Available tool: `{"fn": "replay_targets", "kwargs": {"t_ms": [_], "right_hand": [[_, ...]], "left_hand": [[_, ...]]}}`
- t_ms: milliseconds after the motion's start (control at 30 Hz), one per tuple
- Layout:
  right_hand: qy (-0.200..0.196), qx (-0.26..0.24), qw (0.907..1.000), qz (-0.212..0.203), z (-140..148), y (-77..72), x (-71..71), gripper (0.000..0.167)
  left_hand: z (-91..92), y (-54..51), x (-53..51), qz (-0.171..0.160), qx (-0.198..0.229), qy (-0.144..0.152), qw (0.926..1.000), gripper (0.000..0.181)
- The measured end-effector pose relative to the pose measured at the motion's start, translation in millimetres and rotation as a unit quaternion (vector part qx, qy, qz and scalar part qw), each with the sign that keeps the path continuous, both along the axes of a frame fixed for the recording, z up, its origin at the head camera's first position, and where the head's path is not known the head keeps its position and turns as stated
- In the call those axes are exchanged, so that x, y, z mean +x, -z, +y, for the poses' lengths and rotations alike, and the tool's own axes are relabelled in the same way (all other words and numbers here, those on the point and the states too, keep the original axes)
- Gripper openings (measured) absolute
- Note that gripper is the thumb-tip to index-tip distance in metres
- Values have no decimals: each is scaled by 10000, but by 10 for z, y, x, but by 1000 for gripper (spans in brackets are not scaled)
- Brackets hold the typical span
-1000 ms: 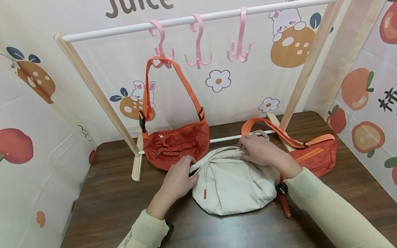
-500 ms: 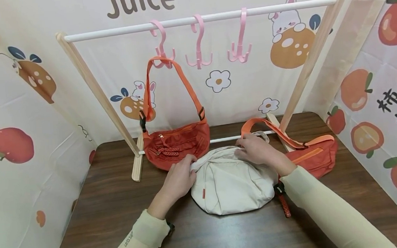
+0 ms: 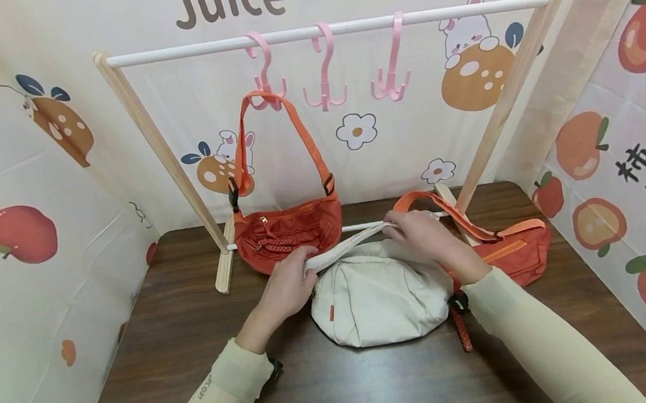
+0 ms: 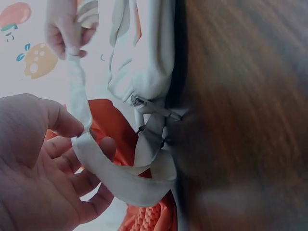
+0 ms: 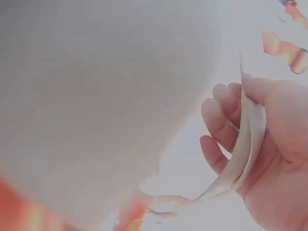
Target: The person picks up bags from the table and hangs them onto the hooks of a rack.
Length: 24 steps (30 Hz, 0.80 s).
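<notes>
A cream shoulder bag [image 3: 382, 298] lies on the table, its cream strap [image 3: 349, 245] lifted and stretched between both hands. My left hand [image 3: 286, 283] pinches the strap's left part; in the left wrist view the thumb and index finger meet on the strap [image 4: 115, 175], which loops down towards the bag's zipper end. The strap's right part is pinched by my right hand [image 3: 425, 238], and the right wrist view shows the band [image 5: 248, 144] running across its palm. Just behind my left hand, a red bag [image 3: 291, 229] hangs by its orange strap from a pink hook [image 3: 265, 73].
A second red bag [image 3: 515, 259] lies on the table [image 3: 199, 363] at the right, near my right forearm. Two more pink hooks, a middle hook [image 3: 324, 68] and a right hook [image 3: 391, 60], hang from the white rail [image 3: 456, 11] of a wooden rack [image 3: 152, 132].
The cream strap has risen off the bag and is now drawn taut between my hands. The bag body stays on the table, and the hanging red bag has not moved.
</notes>
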State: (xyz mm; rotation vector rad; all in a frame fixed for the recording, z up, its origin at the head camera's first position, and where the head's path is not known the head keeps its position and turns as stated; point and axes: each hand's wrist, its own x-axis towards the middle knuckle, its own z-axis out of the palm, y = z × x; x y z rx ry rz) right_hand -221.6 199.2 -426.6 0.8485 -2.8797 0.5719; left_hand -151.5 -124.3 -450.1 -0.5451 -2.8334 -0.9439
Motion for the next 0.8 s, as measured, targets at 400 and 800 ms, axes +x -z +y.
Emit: {"fn": "replay_targets", "kwargs": {"t_ms": [400,800], "right_hand": [[-551,-343,9962,576,-195,-617,118,17],[-878,-407,9863,1335,-410,-817,226,12]], "left_hand": [[-58,-96,-41,-138,292,-89,9994,46],[305,-479,-119,278,1300,357,9905,54]]}}
